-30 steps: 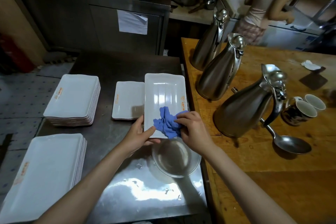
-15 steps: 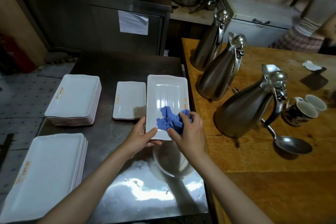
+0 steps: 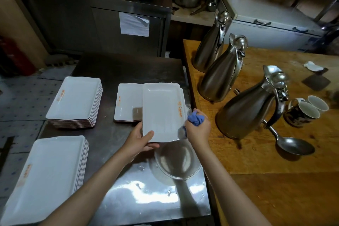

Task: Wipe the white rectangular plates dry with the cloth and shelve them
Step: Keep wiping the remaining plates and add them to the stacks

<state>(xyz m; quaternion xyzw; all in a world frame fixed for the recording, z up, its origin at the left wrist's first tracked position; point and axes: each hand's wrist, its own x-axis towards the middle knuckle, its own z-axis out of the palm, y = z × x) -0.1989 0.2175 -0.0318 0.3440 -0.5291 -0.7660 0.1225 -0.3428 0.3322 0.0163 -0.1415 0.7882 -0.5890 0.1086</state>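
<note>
The white plate [image 3: 161, 110] is held over the steel table [image 3: 128, 198], left hand [image 3: 137, 139] gripping its near corner, thumb on top. At its right edge the right hand [image 3: 199, 127] bunches the blue cloth [image 3: 195, 118]. A glass bowl [image 3: 177, 161] sits just below it.

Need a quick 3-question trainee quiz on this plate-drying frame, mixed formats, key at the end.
1. True or false: the blue cloth lies spread flat in the middle of the held plate.
2. Which hand grips the held plate's near edge? A) left hand B) right hand
3. Fill in: the metal jugs stand on the ___ table.

Key: 1 false, the right hand holds it bunched at the plate's right edge; 2 A; 3 wooden.
</note>
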